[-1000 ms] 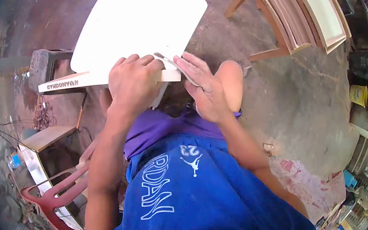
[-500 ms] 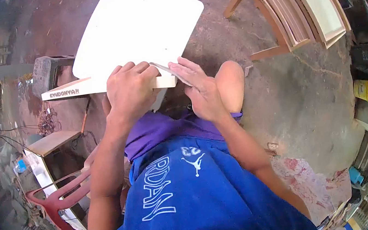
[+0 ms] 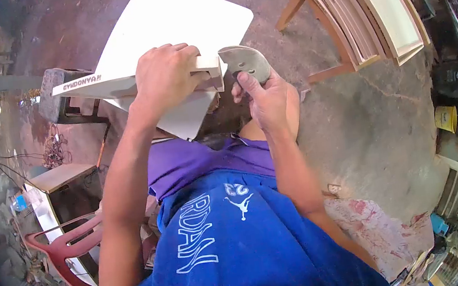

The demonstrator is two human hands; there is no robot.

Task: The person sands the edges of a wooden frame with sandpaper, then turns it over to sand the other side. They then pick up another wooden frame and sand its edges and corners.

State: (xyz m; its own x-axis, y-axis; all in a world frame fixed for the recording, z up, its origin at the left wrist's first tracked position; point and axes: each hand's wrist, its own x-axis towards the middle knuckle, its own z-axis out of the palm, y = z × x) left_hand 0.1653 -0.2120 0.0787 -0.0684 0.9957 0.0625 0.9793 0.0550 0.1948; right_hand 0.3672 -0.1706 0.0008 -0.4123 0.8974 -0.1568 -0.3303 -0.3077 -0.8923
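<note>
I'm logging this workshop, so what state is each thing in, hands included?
Left hand: gripping the frame
Right hand: holding the disc
Frame: held near one end
Disc: curved, holes visible
White panel: partly hidden by the frame
Panel stack: resting on the wooden stand

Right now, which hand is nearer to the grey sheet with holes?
Right. The right hand holds the sheet; the left hand is apart from it, gripping the wooden piece.
</note>
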